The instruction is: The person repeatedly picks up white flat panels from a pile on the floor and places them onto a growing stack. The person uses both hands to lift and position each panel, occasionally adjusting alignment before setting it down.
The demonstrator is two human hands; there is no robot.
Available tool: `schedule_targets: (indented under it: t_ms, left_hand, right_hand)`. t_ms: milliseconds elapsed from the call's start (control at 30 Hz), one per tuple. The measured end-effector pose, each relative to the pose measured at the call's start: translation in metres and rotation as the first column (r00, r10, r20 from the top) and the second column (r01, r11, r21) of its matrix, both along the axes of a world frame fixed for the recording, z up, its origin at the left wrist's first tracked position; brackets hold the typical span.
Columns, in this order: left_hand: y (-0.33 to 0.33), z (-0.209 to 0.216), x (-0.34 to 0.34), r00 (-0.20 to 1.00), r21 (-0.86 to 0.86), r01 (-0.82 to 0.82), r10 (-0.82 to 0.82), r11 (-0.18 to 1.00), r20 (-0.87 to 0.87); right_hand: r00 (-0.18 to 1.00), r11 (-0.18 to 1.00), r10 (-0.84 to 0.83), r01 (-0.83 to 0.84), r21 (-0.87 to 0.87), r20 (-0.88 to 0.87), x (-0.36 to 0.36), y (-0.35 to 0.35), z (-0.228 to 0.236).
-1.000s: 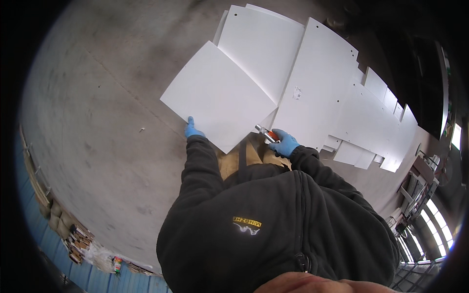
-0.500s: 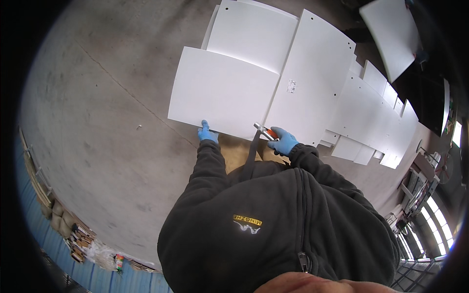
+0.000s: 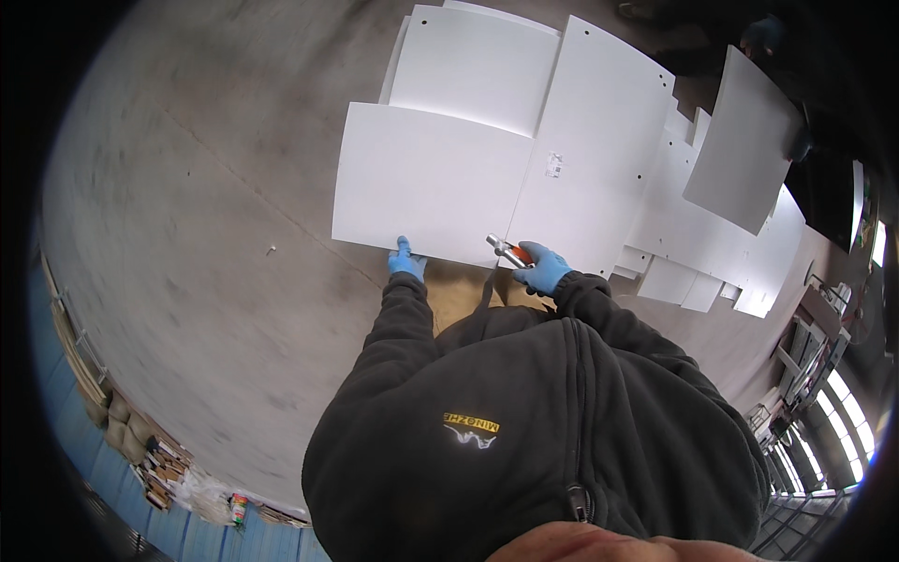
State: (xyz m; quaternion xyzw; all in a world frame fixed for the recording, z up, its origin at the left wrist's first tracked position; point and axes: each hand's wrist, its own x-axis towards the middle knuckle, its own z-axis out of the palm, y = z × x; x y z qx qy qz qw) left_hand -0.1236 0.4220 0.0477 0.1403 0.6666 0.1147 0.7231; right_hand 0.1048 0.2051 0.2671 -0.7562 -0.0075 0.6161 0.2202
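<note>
My left hand (image 3: 406,263), in a blue glove, grips the near edge of a white rectangular panel (image 3: 426,178), thumb on top and fingers hidden below. My right hand (image 3: 546,269), also blue-gloved, is closed around a hammer (image 3: 503,247) with a silver metal head and some orange on it. The hammer is close to the near right corner of the panel. To its right lies a larger white panel (image 3: 599,140) with small holes and a label. Another holed white panel (image 3: 468,70) lies just beyond the gripped one.
More white panels (image 3: 698,201) lie overlapped to the right. At the upper right, another person's gloved hand (image 3: 800,145) holds a tilted white panel (image 3: 746,140) over them. Wood scraps and clear plastic (image 3: 201,489) lie by the blue wall (image 3: 187,534) at lower left.
The panel in my left hand has shifted slightly right and nearer, the hand with it. The other person's panel has swung down and left over the stack. My right hand has barely moved.
</note>
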Motion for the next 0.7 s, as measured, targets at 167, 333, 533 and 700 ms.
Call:
schedule_targets:
  t_ms: [167, 333, 533, 700]
  left_hand:
    - [0.006, 0.002, 0.000, 0.998, -0.072, 0.016, -0.021, 0.997, -0.063]
    - [0.013, 0.034, 0.009, 0.755, -0.376, 0.574, -0.648, 0.727, -0.101]
    - [0.008, 0.063, 0.052, 0.412, -0.270, 0.860, -0.901, 0.433, -0.135]
    - [0.009, 0.074, 0.080, 0.467, -0.206, 0.850, -0.875, 0.485, -0.130]
  right_hand:
    - [0.999, 0.999, -0.035, 0.035, 0.007, 0.003, 0.002, -0.009, 0.001]
    - [0.997, 0.997, -0.074, 0.074, 0.008, 0.013, 0.005, -0.021, 0.005]
    - [0.991, 0.991, -0.131, 0.130, 0.041, 0.010, 0.009, -0.033, 0.013]
    - [0.989, 0.988, -0.142, 0.140, 0.069, 0.028, 0.014, -0.038, 0.018]
